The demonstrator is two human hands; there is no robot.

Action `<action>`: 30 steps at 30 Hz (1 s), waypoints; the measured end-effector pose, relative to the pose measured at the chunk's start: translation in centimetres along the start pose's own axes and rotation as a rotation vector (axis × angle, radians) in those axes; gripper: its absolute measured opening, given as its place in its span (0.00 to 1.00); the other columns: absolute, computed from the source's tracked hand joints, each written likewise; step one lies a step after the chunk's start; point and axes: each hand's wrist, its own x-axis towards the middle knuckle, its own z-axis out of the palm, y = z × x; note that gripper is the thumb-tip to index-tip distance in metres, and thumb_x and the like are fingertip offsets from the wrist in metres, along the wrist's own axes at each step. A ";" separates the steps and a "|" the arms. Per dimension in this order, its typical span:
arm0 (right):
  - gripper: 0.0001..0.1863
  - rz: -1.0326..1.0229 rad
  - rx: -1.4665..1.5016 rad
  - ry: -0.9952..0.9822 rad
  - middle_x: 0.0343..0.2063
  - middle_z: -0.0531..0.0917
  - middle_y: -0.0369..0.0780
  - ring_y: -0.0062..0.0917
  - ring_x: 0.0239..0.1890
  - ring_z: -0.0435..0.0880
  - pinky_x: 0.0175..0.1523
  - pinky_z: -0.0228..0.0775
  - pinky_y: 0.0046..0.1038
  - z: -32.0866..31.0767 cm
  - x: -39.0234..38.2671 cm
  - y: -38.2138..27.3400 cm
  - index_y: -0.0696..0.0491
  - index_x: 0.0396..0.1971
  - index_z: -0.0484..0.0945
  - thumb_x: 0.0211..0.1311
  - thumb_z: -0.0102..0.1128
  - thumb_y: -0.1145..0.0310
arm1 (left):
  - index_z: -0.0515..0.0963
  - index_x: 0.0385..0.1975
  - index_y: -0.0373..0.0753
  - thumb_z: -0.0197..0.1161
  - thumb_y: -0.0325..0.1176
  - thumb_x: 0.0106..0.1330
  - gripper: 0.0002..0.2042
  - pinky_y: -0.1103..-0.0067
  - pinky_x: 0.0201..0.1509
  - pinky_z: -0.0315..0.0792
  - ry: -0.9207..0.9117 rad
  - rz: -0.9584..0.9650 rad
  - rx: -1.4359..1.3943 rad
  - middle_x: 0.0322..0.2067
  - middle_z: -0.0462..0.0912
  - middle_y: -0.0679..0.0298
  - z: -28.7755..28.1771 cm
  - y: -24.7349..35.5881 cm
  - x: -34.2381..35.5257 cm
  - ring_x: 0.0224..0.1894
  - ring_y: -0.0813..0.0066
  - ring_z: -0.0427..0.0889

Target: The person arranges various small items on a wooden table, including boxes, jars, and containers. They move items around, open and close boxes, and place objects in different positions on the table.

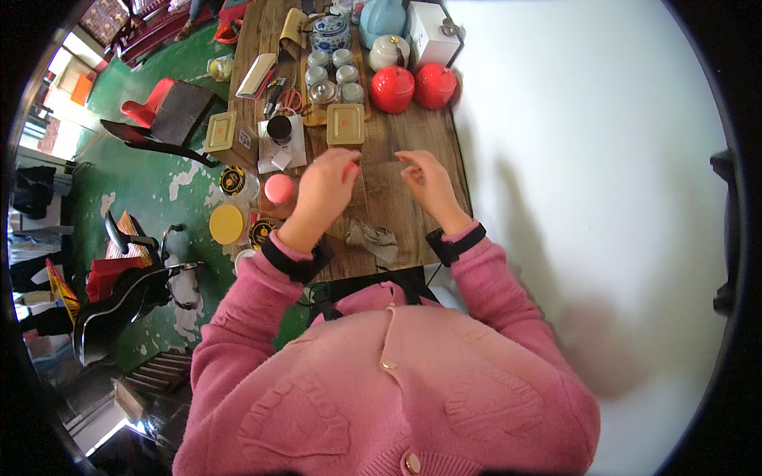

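Note:
My left hand (324, 189) is curled over the wooden table (378, 190), closed around a small pinkish-red object (352, 170). Most of that object is hidden by the fingers, so its kind cannot be made out. Opposite it, my right hand (429, 181) hovers over the table's right side with fingers bent and apart, nothing visible in it. Just beyond the hands stands a gold square tin (346, 124). A crumpled grey cloth (373, 240) lies nearer to me, between my forearms. Left of my left hand is a round pink lid (279, 188).
Glass jars (323, 92), two red pots (393, 89), a blue-and-white pot (330, 34) and a white box (432, 36) stand farther back. Along the left edge are a gold box (232, 141) and a yellow-lidded jar (226, 224). A white wall (587, 159) borders the right.

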 end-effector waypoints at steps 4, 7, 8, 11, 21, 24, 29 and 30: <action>0.20 -0.061 -0.098 -0.039 0.49 0.80 0.42 0.29 0.40 0.84 0.46 0.77 0.27 2.0 3.8 -0.1 0.52 0.54 0.79 0.60 0.61 0.79 | 0.72 0.56 0.32 0.62 0.33 0.65 0.21 0.60 0.54 0.75 -0.006 -0.230 0.120 0.52 0.79 0.44 -0.4 -3.2 3.7 0.52 0.43 0.79; 0.23 -0.060 -0.068 -0.084 0.50 0.79 0.45 0.36 0.43 0.83 0.49 0.76 0.32 3.8 6.6 0.4 0.52 0.56 0.76 0.59 0.62 0.75 | 0.66 0.58 0.28 0.63 0.36 0.65 0.26 0.58 0.54 0.75 -0.068 -0.343 0.157 0.52 0.77 0.38 0.2 -5.3 5.4 0.53 0.41 0.78; 0.25 -0.052 -0.053 -0.100 0.51 0.79 0.47 0.38 0.46 0.83 0.52 0.76 0.33 4.4 7.4 0.7 0.53 0.58 0.75 0.59 0.63 0.74 | 0.65 0.57 0.27 0.63 0.37 0.65 0.26 0.58 0.54 0.75 -0.064 -0.381 0.182 0.50 0.77 0.37 0.7 -5.7 5.8 0.52 0.40 0.78; 0.31 -0.070 -0.035 -0.107 0.57 0.76 0.52 0.45 0.55 0.78 0.60 0.72 0.37 5.6 8.9 1.9 0.58 0.63 0.68 0.59 0.64 0.71 | 0.65 0.55 0.25 0.63 0.39 0.65 0.27 0.57 0.53 0.76 -0.132 -0.522 0.185 0.46 0.80 0.35 1.9 -7.0 7.1 0.50 0.39 0.80; 0.37 -0.085 -0.043 -0.161 0.64 0.69 0.58 0.49 0.66 0.70 0.69 0.62 0.38 4.4 11.2 5.9 0.64 0.68 0.59 0.62 0.61 0.67 | 0.77 0.44 0.33 0.60 0.42 0.67 0.17 0.55 0.50 0.74 -0.080 -0.561 0.198 0.39 0.84 0.42 5.8 -7.4 9.9 0.47 0.40 0.81; 0.36 -0.077 0.014 -0.099 0.64 0.69 0.58 0.49 0.66 0.69 0.70 0.62 0.38 4.4 11.3 6.0 0.64 0.68 0.59 0.62 0.61 0.67 | 0.78 0.49 0.35 0.61 0.40 0.67 0.17 0.59 0.49 0.75 -0.067 -0.554 0.167 0.39 0.85 0.45 6.0 -7.4 10.1 0.46 0.42 0.82; 0.36 -0.024 -0.001 -0.033 0.64 0.70 0.56 0.48 0.66 0.70 0.69 0.64 0.38 2.4 11.3 6.0 0.62 0.68 0.61 0.62 0.62 0.67 | 0.77 0.51 0.37 0.60 0.37 0.66 0.16 0.59 0.48 0.75 -0.063 -0.509 0.067 0.40 0.85 0.46 7.2 -5.7 11.4 0.46 0.43 0.82; 0.36 -0.027 -0.009 -0.013 0.64 0.71 0.55 0.47 0.66 0.70 0.68 0.65 0.37 1.7 11.2 6.1 0.61 0.68 0.61 0.62 0.63 0.67 | 0.77 0.51 0.37 0.60 0.37 0.66 0.16 0.59 0.48 0.75 -0.055 -0.498 0.064 0.40 0.85 0.46 7.6 -5.2 11.7 0.46 0.44 0.82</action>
